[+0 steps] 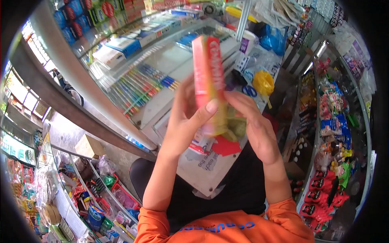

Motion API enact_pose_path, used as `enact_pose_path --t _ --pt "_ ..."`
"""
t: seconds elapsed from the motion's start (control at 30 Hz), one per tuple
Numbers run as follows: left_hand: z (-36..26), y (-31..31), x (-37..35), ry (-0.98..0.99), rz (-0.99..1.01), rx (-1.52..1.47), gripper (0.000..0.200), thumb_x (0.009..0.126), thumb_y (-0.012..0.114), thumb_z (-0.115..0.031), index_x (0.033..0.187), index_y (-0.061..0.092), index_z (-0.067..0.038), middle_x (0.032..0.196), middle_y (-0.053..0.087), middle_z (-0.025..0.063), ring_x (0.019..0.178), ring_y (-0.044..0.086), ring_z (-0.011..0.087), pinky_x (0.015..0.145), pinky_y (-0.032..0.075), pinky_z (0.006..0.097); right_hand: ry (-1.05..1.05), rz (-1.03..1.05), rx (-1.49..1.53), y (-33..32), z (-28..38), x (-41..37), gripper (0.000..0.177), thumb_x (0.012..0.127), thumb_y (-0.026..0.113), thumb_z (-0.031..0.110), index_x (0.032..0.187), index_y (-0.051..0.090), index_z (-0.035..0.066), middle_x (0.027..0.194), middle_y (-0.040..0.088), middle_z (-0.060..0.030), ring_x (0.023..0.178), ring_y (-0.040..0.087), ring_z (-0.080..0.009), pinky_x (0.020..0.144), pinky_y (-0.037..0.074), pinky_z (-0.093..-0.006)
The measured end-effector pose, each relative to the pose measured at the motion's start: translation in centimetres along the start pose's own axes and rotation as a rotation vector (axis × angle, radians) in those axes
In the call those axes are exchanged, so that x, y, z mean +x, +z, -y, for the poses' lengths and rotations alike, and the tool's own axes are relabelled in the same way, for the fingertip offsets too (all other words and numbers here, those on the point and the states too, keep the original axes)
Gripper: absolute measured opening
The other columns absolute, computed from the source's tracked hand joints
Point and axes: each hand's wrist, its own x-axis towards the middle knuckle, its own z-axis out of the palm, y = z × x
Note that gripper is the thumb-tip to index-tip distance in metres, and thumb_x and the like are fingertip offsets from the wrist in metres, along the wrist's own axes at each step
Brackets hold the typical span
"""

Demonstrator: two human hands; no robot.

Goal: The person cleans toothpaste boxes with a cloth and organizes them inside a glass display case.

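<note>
My left hand [188, 113] is wrapped round an upright red and yellow box [208, 67], its thumb pressed across the front. The box is smeared by motion, with large white lettering down one side. My right hand [255, 129] is beside the box on the right, fingers stretched out and the fingertips right at its edge. Below the hands, a red piece [225, 146] lies on the pale tabletop [198, 172], near printed lettering. A greenish packet [237, 126] shows between the box and my right palm, partly hidden.
Ahead stands a glass case with rows of pens [142, 87] and blue-and-white boxes [123, 45]. A yellow plastic bag [263, 83] and a blue bag [272, 39] are at the right. Curved glass shelving [366, 133] flanks the right, and packed shelves [87, 202] fill the lower left.
</note>
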Motion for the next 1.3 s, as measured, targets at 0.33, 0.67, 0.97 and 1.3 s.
enact_pose_path --t 0.33,0.67,0.97,1.3 --pt "-2.0 -0.6 0.3 -0.009 -0.176 -0.006 0.050 0.107 0.056 -0.040 0.144 0.051 -0.007 0.101 0.063 0.0057 0.065 0.063 0.0147 0.055 0.051 0.0274 0.168 -0.201 -1.490 -3.7 -13.5 -1.8 0.057 0.088 0.077 0.023 0.137 0.058 0.002 0.138 0.057 -0.0166 0.134 0.050 -0.0358 0.107 0.033 -0.0561" --pt "-0.7 -1.4 0.4 0.050 -0.442 0.101 0.058 0.111 0.039 -0.055 0.141 0.055 -0.007 0.113 0.065 0.0061 0.094 0.065 0.0127 0.081 0.054 0.0292 0.036 -0.432 -0.144 -1.0 -3.0 2.4 0.059 0.095 0.068 0.015 0.150 0.047 0.004 0.147 0.057 -0.0175 0.138 0.054 -0.0328 0.119 0.034 -0.0456" --pt "-2.1 2.7 -1.5 0.346 -0.156 0.741 0.044 0.112 0.046 -0.025 0.144 0.049 0.005 0.120 0.054 0.0248 0.108 0.059 0.0399 0.095 0.048 0.0430 -0.326 -0.266 -0.197 6.9 1.1 4.2 0.071 0.111 0.041 0.029 0.166 0.010 -0.003 0.174 0.009 -0.0207 0.162 0.006 -0.0328 0.130 0.010 -0.0460" --pt "-2.7 1.5 -1.4 0.395 -0.205 0.435 0.043 0.112 0.049 -0.027 0.141 0.048 0.005 0.123 0.058 0.0212 0.113 0.060 0.0298 0.100 0.046 0.0398 -0.593 -0.201 -0.315 8.7 -4.8 0.0 0.122 0.086 0.038 0.093 0.162 0.028 -0.002 0.166 0.027 -0.0280 0.155 0.026 -0.0455 0.126 0.017 -0.0579"
